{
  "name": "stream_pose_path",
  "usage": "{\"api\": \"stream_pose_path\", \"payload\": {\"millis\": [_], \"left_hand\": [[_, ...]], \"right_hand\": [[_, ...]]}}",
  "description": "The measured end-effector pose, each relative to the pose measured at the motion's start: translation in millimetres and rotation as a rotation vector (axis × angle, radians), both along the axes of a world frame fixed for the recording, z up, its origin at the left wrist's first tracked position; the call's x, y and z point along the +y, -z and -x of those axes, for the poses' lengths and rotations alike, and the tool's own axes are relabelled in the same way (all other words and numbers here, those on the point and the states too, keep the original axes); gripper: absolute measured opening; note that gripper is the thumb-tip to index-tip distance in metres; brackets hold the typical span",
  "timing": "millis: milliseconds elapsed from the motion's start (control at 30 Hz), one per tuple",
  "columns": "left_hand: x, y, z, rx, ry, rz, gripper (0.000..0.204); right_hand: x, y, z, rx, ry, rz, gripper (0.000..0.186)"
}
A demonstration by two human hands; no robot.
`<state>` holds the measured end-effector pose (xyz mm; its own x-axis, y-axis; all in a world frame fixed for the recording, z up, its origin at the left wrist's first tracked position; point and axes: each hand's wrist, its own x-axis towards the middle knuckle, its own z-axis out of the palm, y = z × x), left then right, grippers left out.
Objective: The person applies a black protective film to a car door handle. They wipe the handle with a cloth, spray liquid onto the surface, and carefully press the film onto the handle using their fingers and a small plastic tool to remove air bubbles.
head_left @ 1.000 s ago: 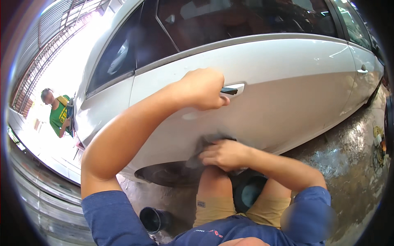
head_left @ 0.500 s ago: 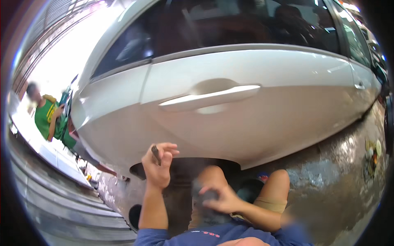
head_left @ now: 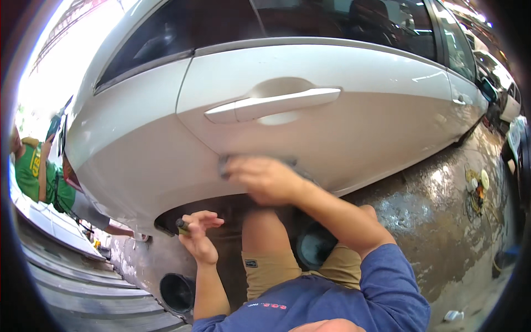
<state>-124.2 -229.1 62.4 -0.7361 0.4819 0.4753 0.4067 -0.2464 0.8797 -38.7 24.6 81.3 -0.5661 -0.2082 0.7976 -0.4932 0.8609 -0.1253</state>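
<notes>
My right hand [head_left: 263, 180], smeared by motion, is against the lower part of the silver-white car door [head_left: 376, 144], below the door handle [head_left: 276, 104] and just over the wheel arch. Out of its fingers sticks a dark grey cloth [head_left: 223, 166]; its exact shape is blurred. Lower and to the left, in front of the wheel arch, my left hand [head_left: 202, 238] is raised with its palm up. Between its thumb and fingers it pinches a short dark stick [head_left: 182, 226], its end pointing up and left.
Two black buckets stand on the wet floor, one [head_left: 178, 293] left of my left forearm and another [head_left: 315, 246] between my knees. Corrugated metal [head_left: 83, 282] lies lower left. Beyond the car's left end is a person in green [head_left: 41, 177]. A hose [head_left: 474, 193] lies far right.
My right hand has gone from above my knees up to the door panel with the grey cloth. My left hand sits lower, still holding the stick. The view has shifted.
</notes>
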Motion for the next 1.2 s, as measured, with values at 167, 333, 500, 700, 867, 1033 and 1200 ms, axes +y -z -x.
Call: {"api": "stream_pose_path", "payload": {"millis": [167, 333, 500, 700, 867, 1033, 1200], "left_hand": [[-4.8, -29.1, -10.7, 0.176, 0.086, -0.215, 0.034], [14.8, -9.2, -33.3, 0.161, 0.141, -0.033, 0.033], [44.3, 19.9, -75.8, 0.182, 0.322, 0.259, 0.042], [28.1, 68.4, -111.4, 0.328, 0.235, 0.403, 0.057], [-37.7, 100.9, -93.8, 0.850, 0.260, 0.819, 0.028], [7.0, 42.3, -56.1, -0.101, -0.164, 0.354, 0.034], [114.0, -43.9, -37.4, 0.459, -0.628, -0.209, 0.034]], "right_hand": [[-116.0, 60.3, -59.1, -0.421, -0.489, 0.595, 0.037], [-132.8, 121.8, -105.3, -0.864, -0.337, 0.769, 0.038], [-105.4, 67.6, -112.8, -0.293, -0.169, 1.400, 0.035], [-97.4, 144.4, -140.5, -0.500, 0.163, 1.114, 0.040], [-61.7, 142.1, -170.1, -0.140, 0.199, 1.637, 0.024], [-40.9, 100.3, -212.5, -0.012, 0.375, 1.761, 0.024], [-45.5, 140.2, -223.8, 0.199, 0.357, 1.743, 0.025]]}}
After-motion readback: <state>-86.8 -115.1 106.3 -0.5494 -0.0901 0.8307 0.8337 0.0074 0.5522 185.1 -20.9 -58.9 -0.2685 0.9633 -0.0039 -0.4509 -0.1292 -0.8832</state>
